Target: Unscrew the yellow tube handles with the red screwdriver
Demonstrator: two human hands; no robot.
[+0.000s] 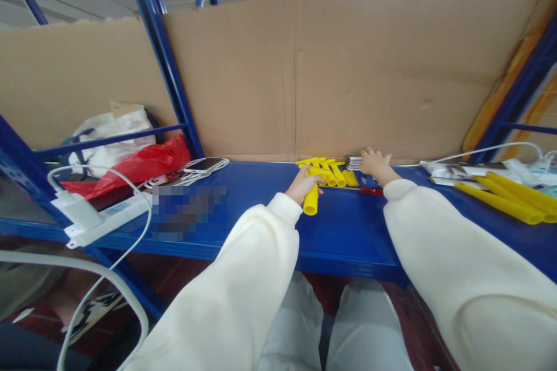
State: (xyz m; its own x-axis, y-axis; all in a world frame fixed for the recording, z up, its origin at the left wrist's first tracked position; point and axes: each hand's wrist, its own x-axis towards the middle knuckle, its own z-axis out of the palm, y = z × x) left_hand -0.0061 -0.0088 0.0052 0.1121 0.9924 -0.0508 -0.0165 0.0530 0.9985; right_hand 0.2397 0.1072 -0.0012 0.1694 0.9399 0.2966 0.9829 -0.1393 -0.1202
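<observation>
My left hand [300, 185] is wrapped round a yellow tube [310, 202], whose round end points toward me. Just behind it, several more yellow tubes [334, 173] lie side by side at the back of the blue shelf [261, 203]. My right hand [375, 163] reaches to the back of the shelf, its fingers spread and nothing visible in them. Beside its fingertips lie several thin silvery pieces [353, 162], too small to name. Under the right wrist is a small red item [371, 191], partly hidden by the sleeve.
A cardboard sheet [369, 69] stands along the shelf's back. Long yellow tubes [509, 200] and plastic packets lie at the right. At the left are a phone [208, 164] on coiled cable, a red bag [143, 165] and a white power strip [111, 217] with a trailing cable.
</observation>
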